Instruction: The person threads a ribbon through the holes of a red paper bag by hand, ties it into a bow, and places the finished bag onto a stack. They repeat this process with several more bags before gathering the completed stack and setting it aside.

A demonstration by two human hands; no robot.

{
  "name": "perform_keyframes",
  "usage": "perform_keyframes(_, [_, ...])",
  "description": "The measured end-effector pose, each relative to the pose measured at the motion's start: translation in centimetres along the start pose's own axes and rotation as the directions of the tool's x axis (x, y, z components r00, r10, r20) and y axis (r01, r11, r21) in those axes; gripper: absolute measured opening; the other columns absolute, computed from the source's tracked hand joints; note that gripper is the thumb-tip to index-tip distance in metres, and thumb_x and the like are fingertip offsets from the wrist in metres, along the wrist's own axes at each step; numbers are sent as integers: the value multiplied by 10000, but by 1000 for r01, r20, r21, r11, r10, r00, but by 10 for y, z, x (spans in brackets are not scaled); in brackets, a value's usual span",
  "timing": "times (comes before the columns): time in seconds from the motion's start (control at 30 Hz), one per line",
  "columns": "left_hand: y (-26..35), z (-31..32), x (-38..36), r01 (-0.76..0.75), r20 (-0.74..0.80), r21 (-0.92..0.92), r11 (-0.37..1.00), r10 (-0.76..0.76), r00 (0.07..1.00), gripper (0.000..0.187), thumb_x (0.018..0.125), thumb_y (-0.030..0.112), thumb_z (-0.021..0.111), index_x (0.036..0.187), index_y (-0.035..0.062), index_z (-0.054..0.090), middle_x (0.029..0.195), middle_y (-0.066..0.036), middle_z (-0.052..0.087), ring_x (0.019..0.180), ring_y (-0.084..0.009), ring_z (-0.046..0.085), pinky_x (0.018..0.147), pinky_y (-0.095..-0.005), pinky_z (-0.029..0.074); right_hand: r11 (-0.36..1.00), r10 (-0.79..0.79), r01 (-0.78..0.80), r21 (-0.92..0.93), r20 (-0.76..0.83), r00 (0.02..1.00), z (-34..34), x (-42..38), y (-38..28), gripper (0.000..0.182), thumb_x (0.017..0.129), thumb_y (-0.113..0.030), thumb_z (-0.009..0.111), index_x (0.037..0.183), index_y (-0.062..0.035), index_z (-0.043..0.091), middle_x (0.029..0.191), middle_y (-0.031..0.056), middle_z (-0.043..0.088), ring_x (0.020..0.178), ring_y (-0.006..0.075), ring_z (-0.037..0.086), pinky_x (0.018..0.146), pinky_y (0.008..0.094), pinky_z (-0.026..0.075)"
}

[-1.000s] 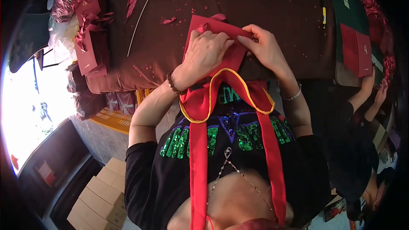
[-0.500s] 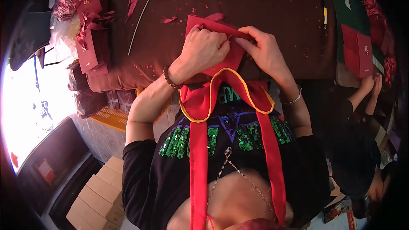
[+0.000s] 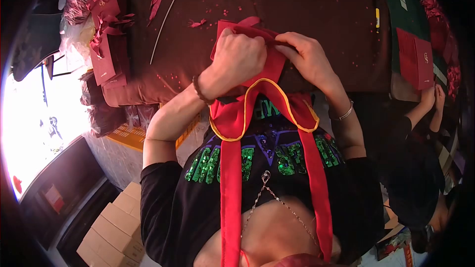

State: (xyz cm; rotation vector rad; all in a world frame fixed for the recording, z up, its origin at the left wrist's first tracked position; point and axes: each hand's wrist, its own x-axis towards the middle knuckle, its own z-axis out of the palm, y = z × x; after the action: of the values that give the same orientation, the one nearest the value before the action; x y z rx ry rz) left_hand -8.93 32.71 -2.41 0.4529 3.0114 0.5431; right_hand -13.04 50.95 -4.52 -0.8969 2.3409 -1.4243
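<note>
A flat red paper bag lies at the near edge of the brown cloth, partly covered by both hands. My left hand is closed in a fist over its left part, knuckles up; whatever its fingers grip is hidden. With thumb and fingers, my right hand pinches the bag's upper right edge. A short piece of red ribbon shows behind the left hand, at the bag's far side.
Printed red bags with ribbons are piled at the left. A thin pale rod and a yellow cutter lie on the brown cloth, among red scraps. Another person's hands are by a red stack at right.
My left hand has turned into a tighter fist, its knuckles rolled upward. The right hand has shifted very little and still pinches the bag's edge.
</note>
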Motion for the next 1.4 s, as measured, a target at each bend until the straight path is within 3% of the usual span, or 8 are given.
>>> perform_keyframes(0.1, [3,7,-6,-112,-97,166,980,130,987,110,729,137,533,639,75,546,524,-104,550,500,-238,561,614,-362,340,994,55,-58,89,34,998,0,1,3,172,853,-100,585,987,7,590,839,96,612,632,138,581,538,260,456])
perform_keyframes(0.6, [-12,6,-8,-33,15,-7,999,33,999,231,766,189,533,584,58,585,519,-150,559,475,-313,557,570,-406,416,999,-47,47,-19,6,999,10,-7,0,173,838,-96,583,974,10,602,894,138,610,791,278,617,667,323,480])
perform_keyframes(0.7, [-7,9,-7,-40,-24,-26,999,39,999,228,767,182,534,579,60,582,512,-142,556,470,-308,553,575,-402,401,995,-74,75,-71,23,997,8,-6,3,181,846,-102,586,987,12,593,873,124,616,732,222,613,643,301,473])
perform_keyframes(0.8, [-5,14,-7,0,-40,2,1000,0,999,230,806,216,555,640,58,568,561,-135,568,562,-312,569,617,-417,402,984,129,-133,119,40,991,8,-7,5,194,855,-106,589,1008,12,582,835,94,615,670,137,572,607,266,456])
perform_keyframes(0.9, [-8,21,-9,-66,-159,7,998,67,985,221,794,165,524,602,62,561,487,-132,536,443,-298,530,581,-394,357,975,179,-184,123,56,982,12,-9,7,207,828,-123,591,998,-6,580,913,155,618,813,293,614,686,333,470])
perform_keyframes(0.97, [-13,20,-12,-74,-17,-7,997,73,997,237,818,189,521,620,65,558,485,-132,532,448,-297,531,605,-389,353,979,137,-142,146,42,990,12,-9,10,229,856,-109,598,1058,-5,574,781,62,601,634,78,515,567,232,424])
perform_keyframes(1.2, [-11,13,-25,-93,-149,79,993,104,983,161,840,209,567,759,71,576,624,-80,597,617,-219,578,669,-359,338,897,288,-304,320,97,953,11,-4,20,239,860,-145,606,1064,-20,603,749,-21,576,621,40,491,546,199,403])
perform_keyframes(1.4, [-4,19,-31,-41,-221,-149,988,7,975,130,818,202,616,889,94,608,648,-24,602,655,-187,552,667,-340,329,819,401,-449,356,204,893,9,2,22,222,876,-199,592,1023,-35,620,758,-32,586,621,24,499,525,173,402])
